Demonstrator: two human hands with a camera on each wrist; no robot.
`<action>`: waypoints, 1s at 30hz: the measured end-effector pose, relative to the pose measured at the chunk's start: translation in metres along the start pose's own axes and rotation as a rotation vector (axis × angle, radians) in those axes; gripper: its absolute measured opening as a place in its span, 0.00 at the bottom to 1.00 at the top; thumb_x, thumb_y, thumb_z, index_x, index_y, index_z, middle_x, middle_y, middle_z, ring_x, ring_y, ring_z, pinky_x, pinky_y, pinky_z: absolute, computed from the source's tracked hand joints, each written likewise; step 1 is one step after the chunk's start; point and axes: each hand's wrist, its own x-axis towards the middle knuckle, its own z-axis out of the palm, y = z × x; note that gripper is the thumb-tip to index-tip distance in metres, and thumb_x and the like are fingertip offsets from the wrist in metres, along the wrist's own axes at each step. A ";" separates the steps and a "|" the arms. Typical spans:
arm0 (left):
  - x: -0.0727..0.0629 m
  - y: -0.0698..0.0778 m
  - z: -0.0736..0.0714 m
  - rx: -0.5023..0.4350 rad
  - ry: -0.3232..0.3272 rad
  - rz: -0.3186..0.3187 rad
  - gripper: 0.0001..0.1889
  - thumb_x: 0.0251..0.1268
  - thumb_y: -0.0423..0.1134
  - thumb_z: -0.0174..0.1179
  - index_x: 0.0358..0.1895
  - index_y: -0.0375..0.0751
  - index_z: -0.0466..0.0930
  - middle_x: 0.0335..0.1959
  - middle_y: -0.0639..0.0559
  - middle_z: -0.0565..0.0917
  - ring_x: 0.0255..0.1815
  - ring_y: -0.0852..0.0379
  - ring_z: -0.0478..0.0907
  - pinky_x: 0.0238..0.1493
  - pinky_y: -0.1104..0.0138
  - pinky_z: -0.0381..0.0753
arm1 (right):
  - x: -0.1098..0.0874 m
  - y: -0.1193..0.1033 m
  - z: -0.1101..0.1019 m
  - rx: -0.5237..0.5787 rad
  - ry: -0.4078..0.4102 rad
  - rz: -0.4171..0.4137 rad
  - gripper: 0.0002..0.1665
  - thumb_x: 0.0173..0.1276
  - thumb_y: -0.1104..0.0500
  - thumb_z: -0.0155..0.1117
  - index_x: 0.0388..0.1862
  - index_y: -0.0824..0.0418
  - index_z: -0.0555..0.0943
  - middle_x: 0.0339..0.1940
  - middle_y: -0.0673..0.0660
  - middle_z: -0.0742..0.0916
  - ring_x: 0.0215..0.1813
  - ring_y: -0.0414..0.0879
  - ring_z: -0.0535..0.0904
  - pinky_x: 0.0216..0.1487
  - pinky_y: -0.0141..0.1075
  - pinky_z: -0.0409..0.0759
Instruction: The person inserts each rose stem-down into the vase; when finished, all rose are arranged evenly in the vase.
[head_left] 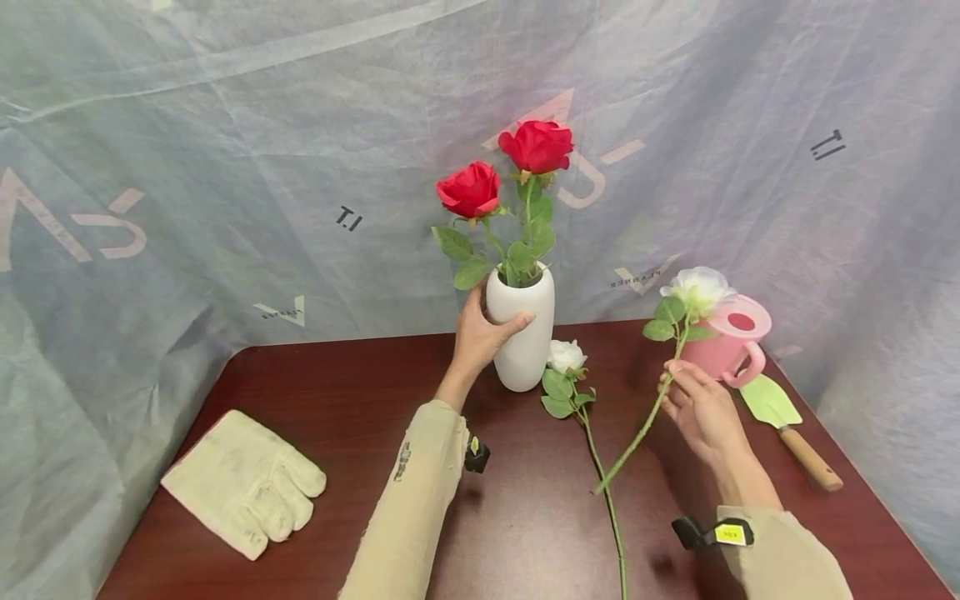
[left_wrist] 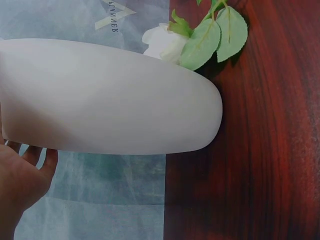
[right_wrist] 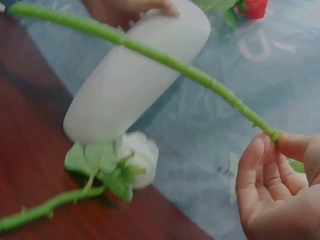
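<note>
My left hand (head_left: 480, 337) grips the upper side of a white vase (head_left: 521, 342), thumb across its front and the other fingers behind. Two red roses (head_left: 536, 148) with green leaves stand in the vase. Between thumb and fingertips, my right hand (head_left: 703, 408) pinches the stem of a white rose (head_left: 699, 292) just under its leaves. Its bloom points up, and the stem (right_wrist: 170, 61) slants down toward the left, above the table. A second white rose (head_left: 566, 357) lies on the table right of the vase, its stem running toward the near edge.
A pink watering can (head_left: 723, 346) stands behind my right hand. Beside it lies a small trowel (head_left: 787, 429) with a green blade and wooden handle. Pale work gloves (head_left: 243, 483) lie at the table's left. A grey printed curtain (head_left: 300, 167) hangs behind the dark red table (head_left: 360, 375).
</note>
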 end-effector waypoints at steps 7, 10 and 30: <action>0.000 0.000 -0.001 0.005 -0.001 -0.008 0.47 0.45 0.54 0.71 0.71 0.52 0.56 0.63 0.54 0.68 0.56 0.57 0.70 0.51 0.58 0.74 | 0.022 -0.016 0.036 0.287 0.018 -0.066 0.11 0.72 0.66 0.48 0.34 0.67 0.79 0.29 0.56 0.81 0.31 0.44 0.78 0.33 0.30 0.77; 0.000 0.000 -0.002 0.008 0.002 -0.007 0.47 0.45 0.54 0.71 0.71 0.52 0.56 0.63 0.54 0.68 0.56 0.57 0.70 0.51 0.58 0.74 | 0.036 -0.030 0.060 0.386 0.142 -0.102 0.06 0.69 0.67 0.54 0.33 0.67 0.78 0.26 0.57 0.80 0.29 0.46 0.78 0.30 0.30 0.78; -0.001 0.000 0.001 0.026 -0.002 0.010 0.46 0.44 0.55 0.71 0.70 0.55 0.59 0.61 0.55 0.71 0.53 0.57 0.72 0.48 0.58 0.75 | 0.090 -0.058 0.137 -0.014 0.551 -0.474 0.09 0.60 0.66 0.66 0.27 0.65 0.73 0.25 0.58 0.81 0.25 0.46 0.80 0.24 0.31 0.79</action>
